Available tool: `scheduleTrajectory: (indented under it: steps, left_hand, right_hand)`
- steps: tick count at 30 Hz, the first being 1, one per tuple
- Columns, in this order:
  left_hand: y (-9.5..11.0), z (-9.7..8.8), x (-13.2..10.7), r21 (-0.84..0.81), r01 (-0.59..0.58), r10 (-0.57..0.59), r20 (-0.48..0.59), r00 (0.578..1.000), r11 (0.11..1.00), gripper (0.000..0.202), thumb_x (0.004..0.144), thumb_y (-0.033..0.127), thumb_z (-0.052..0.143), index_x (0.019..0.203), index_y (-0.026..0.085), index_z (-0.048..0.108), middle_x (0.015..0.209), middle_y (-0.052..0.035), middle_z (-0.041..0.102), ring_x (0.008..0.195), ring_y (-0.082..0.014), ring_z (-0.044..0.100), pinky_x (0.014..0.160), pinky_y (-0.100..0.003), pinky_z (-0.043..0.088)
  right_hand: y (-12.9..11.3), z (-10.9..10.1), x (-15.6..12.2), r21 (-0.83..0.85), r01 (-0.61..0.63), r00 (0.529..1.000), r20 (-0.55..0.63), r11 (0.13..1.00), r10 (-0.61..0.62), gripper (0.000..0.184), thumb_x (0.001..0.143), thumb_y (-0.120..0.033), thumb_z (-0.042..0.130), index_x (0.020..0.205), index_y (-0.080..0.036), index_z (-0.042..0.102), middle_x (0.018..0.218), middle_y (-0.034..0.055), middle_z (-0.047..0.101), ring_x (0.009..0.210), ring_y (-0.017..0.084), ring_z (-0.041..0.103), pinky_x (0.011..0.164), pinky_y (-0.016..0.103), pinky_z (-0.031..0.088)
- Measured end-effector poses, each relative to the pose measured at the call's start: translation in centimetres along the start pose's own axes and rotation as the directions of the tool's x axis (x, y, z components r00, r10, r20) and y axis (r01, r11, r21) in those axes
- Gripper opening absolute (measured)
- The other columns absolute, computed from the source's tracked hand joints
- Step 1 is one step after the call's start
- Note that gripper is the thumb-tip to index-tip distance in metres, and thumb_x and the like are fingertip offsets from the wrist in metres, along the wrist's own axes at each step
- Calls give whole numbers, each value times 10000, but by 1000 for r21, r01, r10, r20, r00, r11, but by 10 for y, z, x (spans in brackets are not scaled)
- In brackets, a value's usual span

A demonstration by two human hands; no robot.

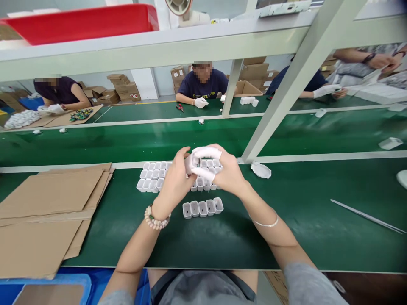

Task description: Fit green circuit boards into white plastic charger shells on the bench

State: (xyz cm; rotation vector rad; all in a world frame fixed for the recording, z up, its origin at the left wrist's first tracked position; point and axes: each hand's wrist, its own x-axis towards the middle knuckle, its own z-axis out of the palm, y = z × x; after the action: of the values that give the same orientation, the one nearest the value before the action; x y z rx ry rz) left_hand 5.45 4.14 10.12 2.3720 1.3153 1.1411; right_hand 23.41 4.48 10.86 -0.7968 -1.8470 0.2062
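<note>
A small white plastic piece [190, 164] is held up above the green bench between my two hands. My left hand [176, 180] closes on its left side with fingers and thumb. My right hand [229, 169] has white coverings on thumb and forefinger, which curve round to meet the piece from the right. Under and behind my hands stand rows of small white open cups [152, 174], partly hidden by them. A short separate row of similar cups [202, 209] stands closer to me, each with a dark mark inside.
Flattened cardboard [47, 190] lies at the left. A crumpled white item [261, 170] sits by the slanted post [286, 93], and thin metal strips [365, 215] lie at the right. Beyond the green belt [143, 140], several co-workers sit. A red tray [85, 25] rests on the shelf overhead.
</note>
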Motion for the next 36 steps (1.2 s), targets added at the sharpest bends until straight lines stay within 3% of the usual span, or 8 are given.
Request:
scheduleTrajectory:
  steps: [3, 7, 9, 12, 18, 22, 26, 36]
  left_hand:
    - [-12, -20, -6, 161, 19, -49, 184, 982, 987, 508, 863, 296, 643, 1330, 180, 480, 1455, -194, 490, 792, -181, 690, 696, -346, 566]
    - [-30, -38, -42, 276, -27, -94, 416, 905, 961, 410, 859, 347, 642, 1242, 210, 596, 1257, -128, 668, 814, -234, 716, 666, -325, 550]
    - [-38, -35, -67, 214, 21, -137, 542, 830, 977, 463, 834, 339, 667, 1280, 241, 593, 1234, -108, 694, 799, -227, 724, 652, -297, 541]
    - [-44, -20, -105, 142, 200, -243, 639, 730, 970, 652, 798, 342, 697, 1415, 292, 493, 1357, -104, 631, 848, -225, 724, 673, -290, 550]
    - [-44, 13, -146, 17, 393, -348, 499, 794, 919, 740, 847, 376, 623, 1519, 305, 320, 1253, -85, 656, 696, -166, 637, 622, -307, 549]
    - [-46, 27, -152, 7, 454, -415, 416, 809, 891, 654, 861, 411, 607, 1465, 285, 391, 1031, -33, 686, 646, -158, 581, 650, -329, 545]
    - [-56, 36, -160, 45, 461, -439, 398, 806, 887, 563, 865, 479, 596, 1369, 245, 508, 725, 30, 568, 661, -186, 586, 656, -326, 516]
    - [-60, 44, -164, 44, 473, -456, 360, 814, 880, 638, 855, 492, 599, 1412, 215, 456, 874, -2, 641, 631, -150, 550, 687, -314, 508]
  right_hand:
    - [49, -13, 11, -73, -231, 973, -14, 970, 231, 397, 806, -311, 723, 1166, -201, 599, 1115, 72, 682, 972, 223, 649, 860, 398, 530]
    - [140, -30, 14, -364, -520, 837, -37, 773, 546, 499, 819, -265, 675, 1273, -126, 519, 1139, 139, 646, 957, 230, 611, 826, 337, 490]
    - [179, -33, 8, -529, -552, 757, 5, 644, 653, 450, 830, -138, 599, 1264, -60, 507, 1173, 187, 633, 1022, 231, 580, 877, 315, 454]
    - [214, -33, -6, -593, -535, 710, 72, 602, 701, 460, 779, 12, 533, 1237, -17, 530, 1135, 203, 658, 1068, 235, 560, 913, 304, 423]
    - [228, -31, -17, -592, -504, 696, 152, 629, 701, 453, 803, -4, 551, 1256, 3, 554, 1355, 277, 553, 1291, 315, 461, 1057, 404, 354]
    - [226, -20, -15, -542, -428, 733, 259, 723, 629, 496, 897, -95, 547, 1391, -88, 496, 1477, 195, 499, 1413, 265, 383, 1186, 426, 191]
    - [226, -9, -16, -502, -439, 698, 332, 746, 634, 409, 903, -139, 577, 1312, -122, 577, 1391, 168, 594, 1292, 259, 539, 1103, 359, 350]
    - [233, -11, -15, -542, -554, 603, 263, 632, 753, 258, 920, -190, 625, 1162, -102, 638, 1211, 146, 672, 1144, 235, 624, 989, 348, 474]
